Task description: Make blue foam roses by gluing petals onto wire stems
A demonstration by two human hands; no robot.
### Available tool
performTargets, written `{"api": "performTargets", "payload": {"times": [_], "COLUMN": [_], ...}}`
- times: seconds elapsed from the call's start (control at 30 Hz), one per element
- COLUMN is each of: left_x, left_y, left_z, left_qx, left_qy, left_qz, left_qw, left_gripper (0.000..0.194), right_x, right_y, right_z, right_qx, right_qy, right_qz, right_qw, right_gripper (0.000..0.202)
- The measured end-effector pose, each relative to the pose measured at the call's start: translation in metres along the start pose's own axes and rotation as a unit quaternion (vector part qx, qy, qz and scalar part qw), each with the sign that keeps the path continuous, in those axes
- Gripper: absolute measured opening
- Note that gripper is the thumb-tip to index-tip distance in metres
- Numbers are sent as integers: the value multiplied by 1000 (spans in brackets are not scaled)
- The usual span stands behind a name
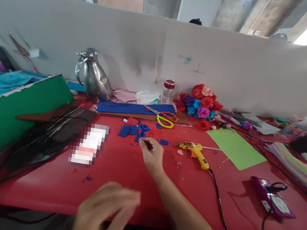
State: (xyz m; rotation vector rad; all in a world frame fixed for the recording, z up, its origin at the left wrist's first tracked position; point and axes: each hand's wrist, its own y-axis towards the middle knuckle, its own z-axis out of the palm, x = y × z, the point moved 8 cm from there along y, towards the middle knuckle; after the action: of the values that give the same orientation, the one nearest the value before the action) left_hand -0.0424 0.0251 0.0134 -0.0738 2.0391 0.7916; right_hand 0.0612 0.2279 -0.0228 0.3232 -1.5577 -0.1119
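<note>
My right hand (151,154) reaches over the red table (55,181), its thumb and fingertips together at the near edge of some blue pieces (129,130). Whether a piece is between those fingertips is too small to tell. Nearer to me, at the table's front edge, my left hand (105,212) is blurred by motion, its fingers bent toward the thumb; what it may hold does not show. Yellow-handled scissors (165,121) rest on a folded blue sheet (128,108) behind the pieces. To the right lies a yellow glue gun (196,151) with a black cord.
On the left stand a green box (23,125) with blue material and a blurred-out bright rectangle (89,144). A steel jug (95,78), a jar (167,92) and paper flowers (202,103) line the wall. Green paper (237,148) and a purple pouch (272,200) lie right.
</note>
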Motion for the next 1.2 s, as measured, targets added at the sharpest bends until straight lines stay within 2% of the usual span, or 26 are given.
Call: {"api": "performTargets", "payload": {"times": [0.1, 0.17, 0.23, 0.33, 0.43, 0.53, 0.83, 1.1, 1.2], "left_x": [28, 52, 69, 80, 80, 81, 93, 82, 89], "left_y": [57, 87, 107, 124, 131, 136, 132, 131, 133], "left_z": [34, 43, 56, 74, 88, 93, 95, 93, 88], "left_qx": [58, 35, 34, 43, 74, 103, 140, 134, 100], "left_qy": [3, -22, -84, -182, -234, -256, -331, -326, -327], "left_qz": [-95, -168, -205, -222, -225, -217, -198, -175, -187], "left_qw": [994, 985, 974, 957, 943, 936, 912, 919, 921], "left_gripper": [18, 20, 24, 23, 18, 14, 14, 11, 13], "right_x": [0, 0, 0, -1, -3, -4, 1, -16, -23], "right_y": [-2, -2, -2, 0, 3, 5, 3, 3, 5], "right_z": [2, 4, 5, 3, -3, -6, 2, 4, 5], "right_qx": [9, 18, 24, 15, -15, -36, 16, 32, 40], "right_qy": [-6, -7, -11, -28, -40, -48, -40, -24, -43], "right_qz": [-2, -6, -15, -32, -47, -66, -117, -53, -23], "right_qw": [1000, 1000, 1000, 999, 998, 996, 992, 998, 998], "right_gripper": [21, 20, 19, 17, 16, 15, 15, 12, 13]}}
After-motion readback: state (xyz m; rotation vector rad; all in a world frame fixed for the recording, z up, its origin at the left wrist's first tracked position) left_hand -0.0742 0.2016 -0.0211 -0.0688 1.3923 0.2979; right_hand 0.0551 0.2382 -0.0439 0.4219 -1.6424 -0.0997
